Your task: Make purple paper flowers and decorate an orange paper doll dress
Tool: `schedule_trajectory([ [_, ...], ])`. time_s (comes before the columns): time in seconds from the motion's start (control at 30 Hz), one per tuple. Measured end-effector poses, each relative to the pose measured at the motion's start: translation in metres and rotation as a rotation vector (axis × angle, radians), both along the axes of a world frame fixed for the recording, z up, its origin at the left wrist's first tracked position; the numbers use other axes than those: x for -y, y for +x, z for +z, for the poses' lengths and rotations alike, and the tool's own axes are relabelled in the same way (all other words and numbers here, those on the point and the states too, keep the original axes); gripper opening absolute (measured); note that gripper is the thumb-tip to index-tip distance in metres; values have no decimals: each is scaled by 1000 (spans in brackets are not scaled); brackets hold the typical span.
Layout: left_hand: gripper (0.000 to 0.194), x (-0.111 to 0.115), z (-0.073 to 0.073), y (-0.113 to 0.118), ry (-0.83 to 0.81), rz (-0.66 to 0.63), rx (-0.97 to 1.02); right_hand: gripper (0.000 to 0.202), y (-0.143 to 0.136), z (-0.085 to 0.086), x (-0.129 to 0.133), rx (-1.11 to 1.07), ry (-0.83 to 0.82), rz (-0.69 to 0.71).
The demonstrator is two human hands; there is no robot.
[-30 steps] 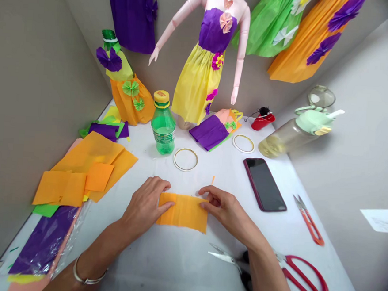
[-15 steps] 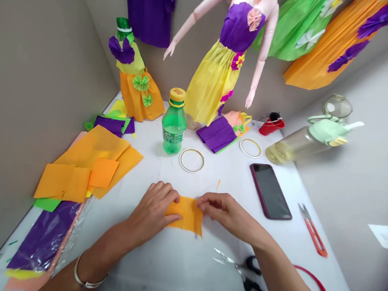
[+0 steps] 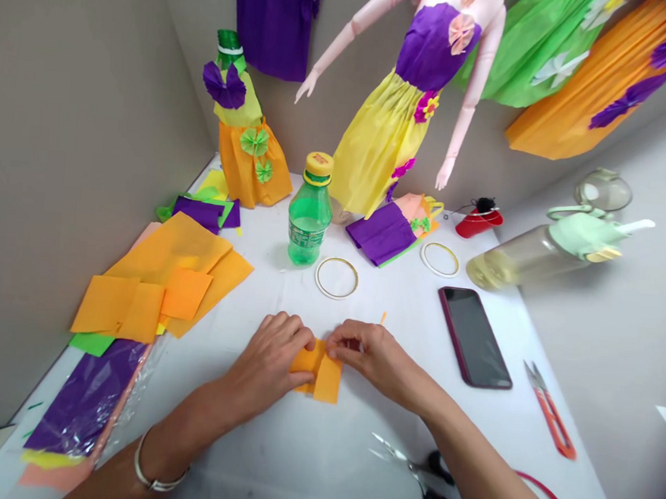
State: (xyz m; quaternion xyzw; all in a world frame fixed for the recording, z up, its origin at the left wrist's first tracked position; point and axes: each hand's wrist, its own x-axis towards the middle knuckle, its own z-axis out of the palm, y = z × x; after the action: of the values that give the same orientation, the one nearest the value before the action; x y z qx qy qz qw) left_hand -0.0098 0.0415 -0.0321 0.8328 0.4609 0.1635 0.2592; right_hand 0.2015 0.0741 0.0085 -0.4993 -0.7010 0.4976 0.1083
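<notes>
Both hands on the orange paper piece (image 3: 318,374), flat on the counter (image 3: 296,445) just in front of the person: left hand (image 3: 268,359) fingers pressed down on its left edge, right hand (image 3: 368,354) fingers pinching a fold at the top. For a clean pleat I'd keep the left pinning, line up edges, then crease. Scissors (image 3: 431,481) lie near the right forearm.

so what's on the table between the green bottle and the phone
In the head view a thin gold ring lies flat on the white table between the green bottle and the phone, touching neither.
</notes>
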Motion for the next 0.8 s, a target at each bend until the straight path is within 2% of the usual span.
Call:
schedule_trajectory([
  [0.2,26,-1,-1,3,-31,48,19,15,-9,-1,-1,118,161,77],
  [0.4,25,-3,7,0,-110,56,45,16,-17,-1,-2,205,316,220],
  [0.57,19,-7,19,-11,-230,8,84,15,-18,-3,-1,250,342,254],
  [0.67,18,-5,18,-10,-195,-24,79,14,-17,-4,-1,235,340,248],
  [0.8,21,-2,12,-5,-133,-1,41,8,-13,-4,-2,227,331,223],
])
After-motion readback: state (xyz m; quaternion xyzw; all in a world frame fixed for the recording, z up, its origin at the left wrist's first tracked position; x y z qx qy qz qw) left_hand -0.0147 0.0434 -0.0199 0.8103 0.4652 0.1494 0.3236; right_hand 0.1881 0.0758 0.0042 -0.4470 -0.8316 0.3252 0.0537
